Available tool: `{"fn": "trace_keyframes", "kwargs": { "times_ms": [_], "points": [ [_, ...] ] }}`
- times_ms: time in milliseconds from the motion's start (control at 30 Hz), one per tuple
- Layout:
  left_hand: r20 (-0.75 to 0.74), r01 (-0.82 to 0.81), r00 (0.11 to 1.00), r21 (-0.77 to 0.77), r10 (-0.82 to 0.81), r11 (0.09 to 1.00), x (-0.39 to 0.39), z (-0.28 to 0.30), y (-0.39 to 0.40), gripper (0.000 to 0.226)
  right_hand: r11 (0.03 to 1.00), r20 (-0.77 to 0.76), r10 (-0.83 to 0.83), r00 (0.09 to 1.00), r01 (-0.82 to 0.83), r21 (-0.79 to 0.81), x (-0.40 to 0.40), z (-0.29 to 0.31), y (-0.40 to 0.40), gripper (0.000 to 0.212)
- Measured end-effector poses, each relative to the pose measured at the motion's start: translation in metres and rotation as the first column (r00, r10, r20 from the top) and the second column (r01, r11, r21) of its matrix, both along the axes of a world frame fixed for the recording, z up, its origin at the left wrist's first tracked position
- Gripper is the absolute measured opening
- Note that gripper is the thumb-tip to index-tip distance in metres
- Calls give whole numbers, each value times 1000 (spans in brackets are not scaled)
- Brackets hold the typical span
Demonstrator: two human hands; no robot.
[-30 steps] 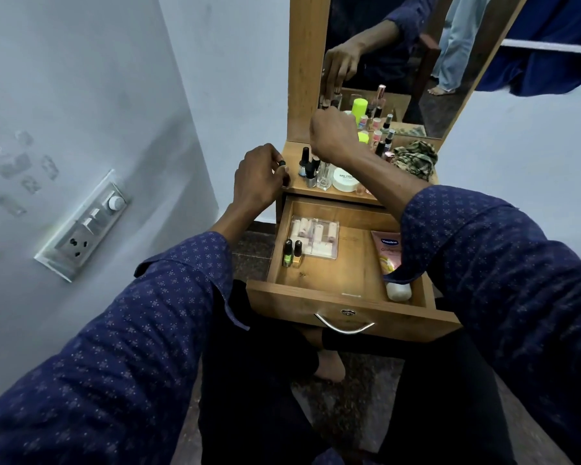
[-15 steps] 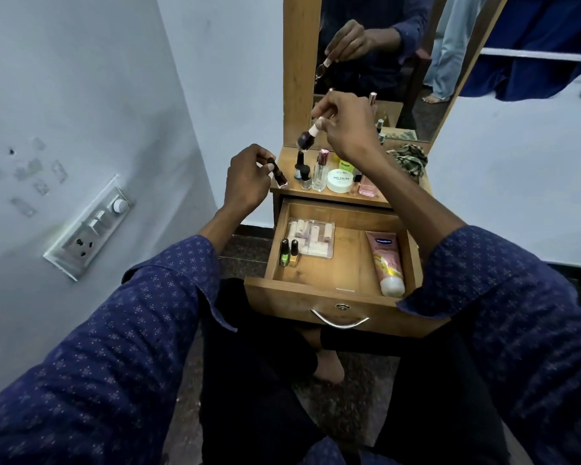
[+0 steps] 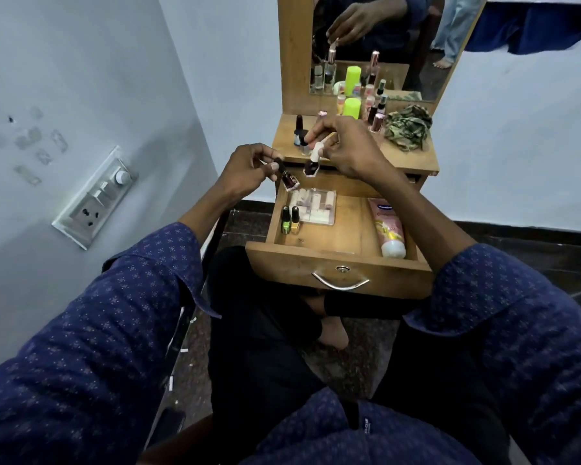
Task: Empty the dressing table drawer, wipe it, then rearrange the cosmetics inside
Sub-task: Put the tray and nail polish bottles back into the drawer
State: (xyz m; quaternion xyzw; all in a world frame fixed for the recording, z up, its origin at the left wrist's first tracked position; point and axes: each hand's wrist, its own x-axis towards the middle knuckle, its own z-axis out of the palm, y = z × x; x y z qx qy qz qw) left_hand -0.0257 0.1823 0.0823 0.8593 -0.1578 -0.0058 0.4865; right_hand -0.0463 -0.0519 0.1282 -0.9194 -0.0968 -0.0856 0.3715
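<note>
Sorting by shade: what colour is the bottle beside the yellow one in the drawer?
Green bottle with a black cap, head view.

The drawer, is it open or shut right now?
Open. The drawer is pulled out toward the person, so its inside shows: two small nail polish bottles, a clear case and a pink tube.

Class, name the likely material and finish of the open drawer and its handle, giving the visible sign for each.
Drawer: probably wood or wood-look laminate, matte, light brown with faint grain. Handle: apparently polished metal, silvery with bright highlights along its curve.
</note>
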Motion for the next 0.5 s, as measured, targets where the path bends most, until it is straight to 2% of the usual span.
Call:
{"fn": "trace_keyframes", "kwargs": {
  "times_ms": [200, 500],
  "points": [
    [-37, 147, 989, 215, -142, 966, -16, -16, -2, 10, 988, -109, 146, 983, -150, -34, -20, -34, 2, 47],
    [-16, 125, 992, 403, -129, 907, -34, -44, -2, 14, 969, -210, 233, 950, -244, -31, -39, -85, 21, 50]
  ]
}}
